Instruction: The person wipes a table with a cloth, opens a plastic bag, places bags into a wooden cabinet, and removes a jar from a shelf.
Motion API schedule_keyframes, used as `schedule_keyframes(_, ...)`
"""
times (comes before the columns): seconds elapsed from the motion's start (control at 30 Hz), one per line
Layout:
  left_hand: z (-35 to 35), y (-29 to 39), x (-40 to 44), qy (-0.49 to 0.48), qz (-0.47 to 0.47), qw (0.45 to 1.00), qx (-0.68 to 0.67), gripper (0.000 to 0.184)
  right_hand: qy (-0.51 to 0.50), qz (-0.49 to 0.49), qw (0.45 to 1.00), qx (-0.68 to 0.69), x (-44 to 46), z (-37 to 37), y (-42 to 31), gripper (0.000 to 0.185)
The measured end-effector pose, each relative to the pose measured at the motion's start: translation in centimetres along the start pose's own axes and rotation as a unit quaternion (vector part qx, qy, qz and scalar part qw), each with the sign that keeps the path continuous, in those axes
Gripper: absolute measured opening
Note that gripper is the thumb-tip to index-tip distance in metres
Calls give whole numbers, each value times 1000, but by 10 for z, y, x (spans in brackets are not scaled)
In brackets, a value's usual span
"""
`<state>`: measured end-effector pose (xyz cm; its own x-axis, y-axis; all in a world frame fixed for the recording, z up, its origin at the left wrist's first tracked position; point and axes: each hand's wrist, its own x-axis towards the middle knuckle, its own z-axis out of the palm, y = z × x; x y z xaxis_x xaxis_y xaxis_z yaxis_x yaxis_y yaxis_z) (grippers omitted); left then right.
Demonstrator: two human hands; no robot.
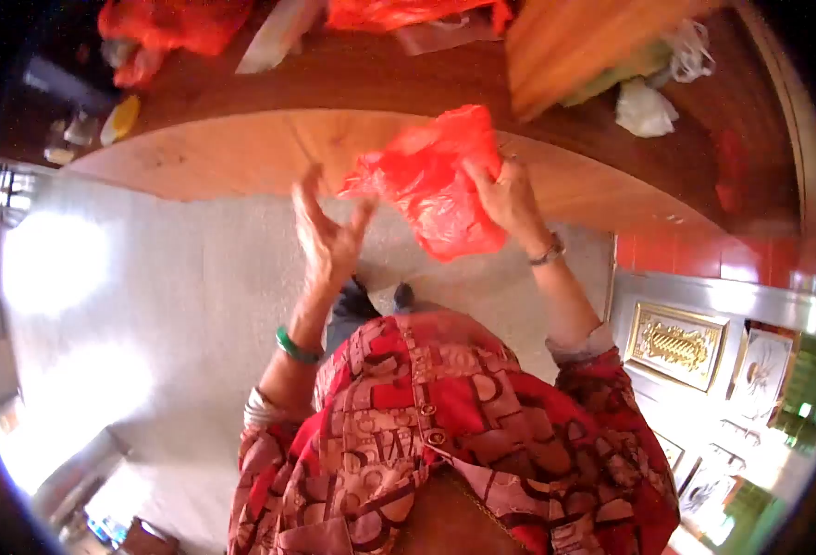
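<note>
A crumpled red plastic bag [431, 180] hangs in front of the shelf edge, in the middle of the head view. My right hand [512, 203] grips it by its right side, fingers and thumb closed on the thin plastic. To the left, my left hand [327, 242] is open, thumb and fingers spread and slightly blurred. Its thumb tip is close to the bag's left corner; I cannot tell whether they touch. A green bangle [297, 345] circles my left wrist, and a dark band [549, 250] is on my right.
A curved wooden shelf [241, 153] spans the view ahead. On it are more red bags [172, 23], a crumpled white bag [646, 109], a yellow oval item [121, 118] and a wooden panel [593, 46]. A gold-framed picture [676, 345] is at right, above red tiles' level.
</note>
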<state>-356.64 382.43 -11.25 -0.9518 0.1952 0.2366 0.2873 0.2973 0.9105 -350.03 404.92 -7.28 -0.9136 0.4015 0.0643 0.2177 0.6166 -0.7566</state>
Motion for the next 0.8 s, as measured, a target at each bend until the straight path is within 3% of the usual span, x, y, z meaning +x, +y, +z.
schedule_keyframes(0.07,26,-16,-23,-70,-89,984,-135,67,53,-44,997,-28,-15,7,-5,38)
schedule_keyframes(0.1,30,-10,-23,-123,-153,951,-241,65,81,-65,994,-44,-23,10,-7,37)
schedule_keyframes(0.17,34,11,-17,-215,-289,828,-429,61,-56,-33,991,117,-33,-1,-42,26)
schedule_keyframes(0.2,33,18,-14,-244,-275,793,-486,64,-145,41,940,307,-36,4,-39,20)
schedule_keyframes(0.27,34,25,-10,-302,-286,698,-583,64,-132,104,885,434,-40,-7,-63,23)
schedule_keyframes(0.3,31,29,-12,-307,-295,683,-593,58,-123,137,836,517,-45,-4,-61,27)
schedule_keyframes(0.37,30,56,-12,-286,-290,729,-549,44,-96,95,869,476,-54,-13,-51,36)
schedule_keyframes(0.43,35,58,0,-284,-295,741,-532,39,-67,66,897,431,-50,-26,-59,46)
schedule_keyframes(0.47,35,58,8,-278,-313,746,-518,35,-63,139,934,324,-49,-40,-71,47)
schedule_keyframes(0.57,41,82,24,-320,-263,766,-492,42,39,32,991,126,-46,-25,-4,50)
schedule_keyframes(0.6,51,73,26,-341,-261,756,-495,40,-17,23,945,327,-53,-38,-17,51)
schedule_keyframes(0.63,56,78,29,-349,-261,753,-493,40,-72,12,855,514,-58,-45,-27,51)
schedule_keyframes(0.67,68,89,28,-363,-230,770,-472,41,-67,66,844,527,-65,-54,-26,51)
schedule_keyframes(0.73,93,76,26,-355,-197,792,-456,45,-5,85,829,553,-67,-50,-2,52)
schedule_keyframes(0.8,108,92,24,-367,-156,780,-481,48,52,50,822,564,-71,-57,33,53)
